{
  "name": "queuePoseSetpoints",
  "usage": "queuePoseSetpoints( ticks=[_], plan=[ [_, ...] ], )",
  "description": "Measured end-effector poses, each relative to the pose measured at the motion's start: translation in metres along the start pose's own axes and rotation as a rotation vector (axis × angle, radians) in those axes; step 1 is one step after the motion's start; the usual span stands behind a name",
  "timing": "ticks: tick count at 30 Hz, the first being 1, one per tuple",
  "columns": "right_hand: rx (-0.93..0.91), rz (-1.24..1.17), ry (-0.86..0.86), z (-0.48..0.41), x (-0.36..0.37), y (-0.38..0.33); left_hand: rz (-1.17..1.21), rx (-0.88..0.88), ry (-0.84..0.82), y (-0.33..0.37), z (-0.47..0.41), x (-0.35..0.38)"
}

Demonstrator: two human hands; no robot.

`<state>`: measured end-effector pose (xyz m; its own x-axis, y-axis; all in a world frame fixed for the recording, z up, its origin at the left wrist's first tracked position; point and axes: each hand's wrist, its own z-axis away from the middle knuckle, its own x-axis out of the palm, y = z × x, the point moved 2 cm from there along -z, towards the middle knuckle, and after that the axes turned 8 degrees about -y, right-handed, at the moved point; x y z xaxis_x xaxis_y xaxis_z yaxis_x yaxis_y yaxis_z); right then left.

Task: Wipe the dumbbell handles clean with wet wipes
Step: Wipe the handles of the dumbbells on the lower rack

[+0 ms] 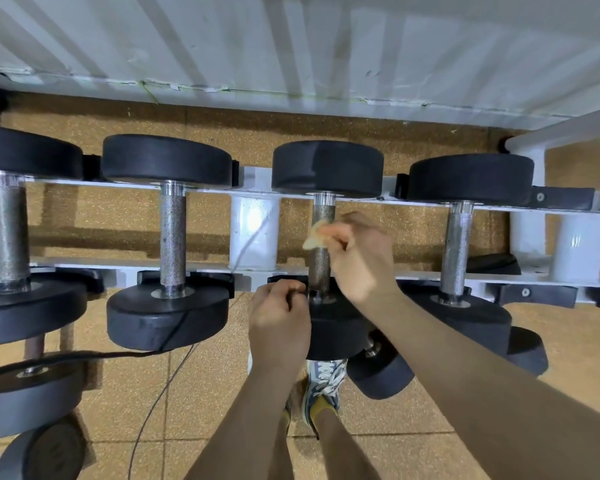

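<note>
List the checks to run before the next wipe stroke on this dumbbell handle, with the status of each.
1. Wipe pinched in right hand: ok.
2. Wipe in contact with handle of the third dumbbell from the left: ok, it sits about mid-handle.
3. Handle below the wipe bare and reachable: ok.
4. Dumbbell seated on rack: ok as far as visible; the near head is partly hidden by the arms.
5. Left hand steadying the near head: cannot tell; its fingers curl at the head's edge, but the grip is hidden.
6. Wipe wet enough: cannot tell.
</note>
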<state>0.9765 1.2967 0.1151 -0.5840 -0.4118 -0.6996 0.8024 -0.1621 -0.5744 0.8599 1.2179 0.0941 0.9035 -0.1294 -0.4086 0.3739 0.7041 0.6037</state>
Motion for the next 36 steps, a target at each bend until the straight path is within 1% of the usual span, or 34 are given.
queuePoseSetpoints(
  ticks=[2,3,6,8,9,11,14,16,18,22,25,28,30,33,35,36],
  plan=[
    [-0.122,0.034,-0.063,0.016,0.017,0.002,-0.064,0.016,0.006,0.0,-0.001,-0.001],
    [-0.139,0.042,-0.124,0.024,0.021,0.003,-0.102,0.018,-0.007,0.001,-0.002,-0.001],
    [-0.033,0.233,-0.393,0.021,0.025,0.003,-0.195,0.043,-0.077,0.001,-0.006,-0.003],
    [0.084,0.24,-0.49,0.017,0.018,0.006,-0.234,0.078,-0.087,0.001,-0.007,-0.006],
    [0.152,0.22,-0.504,0.015,0.013,0.01,-0.235,0.106,-0.074,0.003,-0.006,-0.008],
    [0.268,0.185,-0.476,0.016,0.005,0.023,-0.251,0.155,-0.053,0.006,-0.003,-0.006],
    [0.39,0.096,-0.41,0.007,0.012,0.034,-0.302,0.253,-0.018,0.008,0.004,0.001],
    [0.448,0.018,-0.429,0.001,0.023,0.032,-0.273,0.273,0.033,0.006,0.005,0.005],
    [0.424,0.016,-0.46,0.001,0.025,0.033,-0.257,0.244,0.02,0.004,0.004,0.007],
    [0.316,-0.025,-0.448,0.022,0.006,0.031,-0.207,0.244,0.003,0.0,0.003,0.002],
    [0.234,-0.05,-0.497,0.031,0.006,0.021,-0.193,0.241,-0.027,-0.001,0.003,0.002],
    [0.204,-0.109,-0.561,0.029,0.01,0.012,-0.14,0.258,-0.031,-0.001,0.005,-0.004],
    [0.18,-0.07,-0.567,0.026,0.013,0.005,-0.106,0.248,-0.036,-0.004,0.004,-0.01],
    [0.063,0.036,-0.562,0.032,0.022,-0.006,-0.077,0.209,-0.073,-0.011,0.001,-0.016],
    [0.002,0.117,-0.532,0.042,0.025,-0.007,-0.092,0.222,-0.1,-0.012,0.002,-0.019],
    [0.006,0.133,-0.505,0.046,0.021,-0.003,-0.112,0.225,-0.12,-0.011,0.003,-0.02]
  ],
)
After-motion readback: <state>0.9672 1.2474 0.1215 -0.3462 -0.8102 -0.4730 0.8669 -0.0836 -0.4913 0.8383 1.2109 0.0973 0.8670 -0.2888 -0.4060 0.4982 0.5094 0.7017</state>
